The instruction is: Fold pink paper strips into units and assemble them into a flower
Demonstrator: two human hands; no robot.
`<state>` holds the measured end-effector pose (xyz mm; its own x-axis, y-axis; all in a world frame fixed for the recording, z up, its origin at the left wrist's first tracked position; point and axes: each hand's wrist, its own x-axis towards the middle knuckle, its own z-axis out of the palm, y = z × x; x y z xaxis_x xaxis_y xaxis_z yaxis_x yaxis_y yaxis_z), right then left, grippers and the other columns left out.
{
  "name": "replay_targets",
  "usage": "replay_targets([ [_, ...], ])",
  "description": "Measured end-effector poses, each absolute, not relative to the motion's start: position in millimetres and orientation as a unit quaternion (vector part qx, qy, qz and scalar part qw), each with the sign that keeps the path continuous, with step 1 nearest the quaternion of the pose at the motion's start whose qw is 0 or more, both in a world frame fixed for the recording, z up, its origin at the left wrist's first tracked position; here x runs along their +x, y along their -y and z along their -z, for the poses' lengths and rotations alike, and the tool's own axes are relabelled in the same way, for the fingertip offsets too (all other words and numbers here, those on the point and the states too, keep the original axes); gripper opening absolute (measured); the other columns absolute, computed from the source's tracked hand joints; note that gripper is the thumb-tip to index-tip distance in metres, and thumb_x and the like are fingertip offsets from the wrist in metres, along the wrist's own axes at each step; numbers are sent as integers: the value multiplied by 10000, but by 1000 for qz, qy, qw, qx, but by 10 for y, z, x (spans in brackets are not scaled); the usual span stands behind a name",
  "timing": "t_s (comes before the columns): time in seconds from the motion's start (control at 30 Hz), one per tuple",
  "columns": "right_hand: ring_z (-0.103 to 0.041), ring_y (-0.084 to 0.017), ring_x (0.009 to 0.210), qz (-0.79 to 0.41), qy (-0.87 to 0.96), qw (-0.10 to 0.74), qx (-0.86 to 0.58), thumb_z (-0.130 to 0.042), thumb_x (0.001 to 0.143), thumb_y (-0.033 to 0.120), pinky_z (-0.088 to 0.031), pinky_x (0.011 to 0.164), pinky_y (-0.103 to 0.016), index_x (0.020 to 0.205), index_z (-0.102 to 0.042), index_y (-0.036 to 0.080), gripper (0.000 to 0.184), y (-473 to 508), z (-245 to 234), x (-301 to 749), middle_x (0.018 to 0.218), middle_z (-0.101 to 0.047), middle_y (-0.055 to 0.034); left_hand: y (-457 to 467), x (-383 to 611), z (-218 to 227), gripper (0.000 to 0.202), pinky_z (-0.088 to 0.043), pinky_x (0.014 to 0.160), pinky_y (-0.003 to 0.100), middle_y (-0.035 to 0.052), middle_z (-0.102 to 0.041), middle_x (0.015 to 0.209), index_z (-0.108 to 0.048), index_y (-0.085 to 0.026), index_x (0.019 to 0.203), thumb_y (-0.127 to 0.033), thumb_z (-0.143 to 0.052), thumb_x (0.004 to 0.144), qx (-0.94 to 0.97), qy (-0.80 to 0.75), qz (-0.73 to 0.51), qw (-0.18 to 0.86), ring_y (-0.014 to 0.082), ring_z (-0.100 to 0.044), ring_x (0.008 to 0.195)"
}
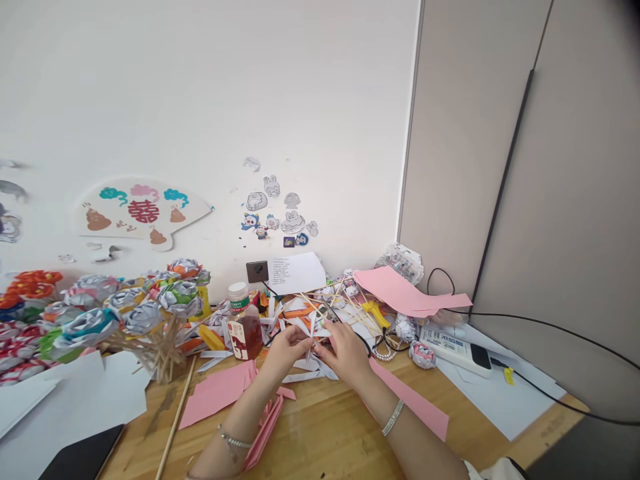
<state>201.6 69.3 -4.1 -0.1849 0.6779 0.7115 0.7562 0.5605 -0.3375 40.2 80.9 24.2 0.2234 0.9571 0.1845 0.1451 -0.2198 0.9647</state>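
My left hand [286, 348] and my right hand [347, 352] meet at the middle of a wooden desk [325, 440], fingers pinched together on a small folded white paper piece [313, 337]. Both hands are closed on it. Pink paper sheets [220, 390] lie under and beside my forearms, with another pink strip [415, 400] to the right. A heap of folded white paper pieces and thin wooden skewers [320, 310] lies just behind my hands.
Paper flowers on sticks [100, 313] crowd the left. A small bottle of brown liquid [244, 330] stands left of my hands. A white power strip [455, 347] with black cables, a pink folder [405, 293], a dark phone [83, 457] and a long wooden stick [175, 420] also lie about.
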Motion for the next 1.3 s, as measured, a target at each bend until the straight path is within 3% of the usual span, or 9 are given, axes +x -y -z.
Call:
replay_targets([
  [0.2,-506,-197,921,-62,733,542,-407,-528,795,271,-399,804,-334,929,-599,212,164,-688,-31,2011,946,-601,-54,-771,465,-253,210,-487,651,300,16,-660,707,-561,-142,746,-241,-638,578,695,-423,-438,383,165,-614,678],
  [0.3,-512,-199,936,-109,723,561,-388,-563,761,236,-402,814,-337,866,-613,205,120,-710,-5,1995,926,-609,-53,-718,502,-281,144,-470,603,281,0,-625,650,-561,-141,705,-236,-610,609,726,-443,-422,313,155,-586,625],
  [0.47,-558,-190,876,-191,683,580,-401,-558,745,247,-437,742,-307,870,-596,185,145,-766,79,1955,881,-621,-50,-696,507,-298,170,-455,541,245,-11,-602,640,-554,-148,786,-286,-560,686,739,-423,-433,296,136,-567,575],
  [0.57,-587,-182,796,-248,658,580,-412,-537,754,268,-458,678,-298,957,-547,179,222,-780,98,1941,849,-630,-48,-721,494,-283,177,-467,574,260,6,-621,668,-551,-149,805,-282,-563,688,729,-442,-445,273,160,-595,638],
  [0.67,-571,-185,835,-186,675,586,-408,-556,732,222,-448,739,-324,1022,-512,195,294,-740,55,1946,897,-615,-50,-717,477,-290,196,-476,672,283,35,-654,776,-549,-158,845,-262,-574,681,733,-452,-444,247,182,-618,759],
  [0.8,-514,-198,955,-90,725,573,-372,-545,747,189,-397,836,-345,955,-562,221,211,-650,-41,1960,974,-595,-50,-656,479,-332,147,-461,680,283,31,-669,801,-588,-184,844,-254,-529,728,788,-462,-380,143,178,-611,740],
  [1.07,-542,-179,875,-157,685,605,-375,-517,743,134,-426,798,-320,861,-578,210,153,-656,-18,1924,859,-601,-35,-640,524,-260,240,-474,748,335,82,-663,947,-562,-177,986,-243,-512,761,777,-461,-424,70,202,-611,852],
  [1.3,-541,-172,899,-175,675,627,-347,-442,711,61,-438,800,-317,863,-576,216,255,-662,-25,1918,900,-584,-34,-591,541,-226,134,-460,738,369,70,-641,834,-563,-180,888,-242,-498,789,783,-430,-449,-11,215,-589,822],
])
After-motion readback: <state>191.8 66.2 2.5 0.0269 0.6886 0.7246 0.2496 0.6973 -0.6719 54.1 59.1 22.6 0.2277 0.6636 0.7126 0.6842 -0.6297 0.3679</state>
